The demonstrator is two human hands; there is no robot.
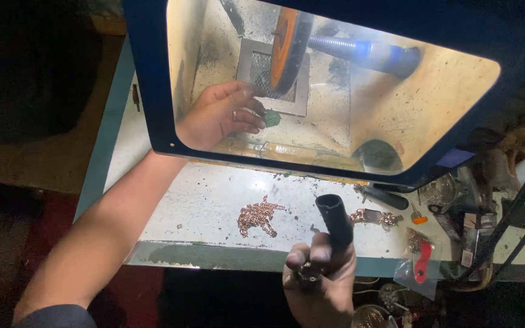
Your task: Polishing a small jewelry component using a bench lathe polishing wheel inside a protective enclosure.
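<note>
Left hand (217,115): inside the polishing hood, fingertips pinching a small green lump (271,118) just below and left of the orange wheel (287,48), nearer it than the other hand. Right hand (320,279): closed around a black handle (335,222), long axis pointing up toward the hood, over the desk (202,200) edge. Copper-coloured chains (257,216) lie between.

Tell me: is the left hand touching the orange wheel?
No, the left hand holds a green lump just below the wheel.
</note>
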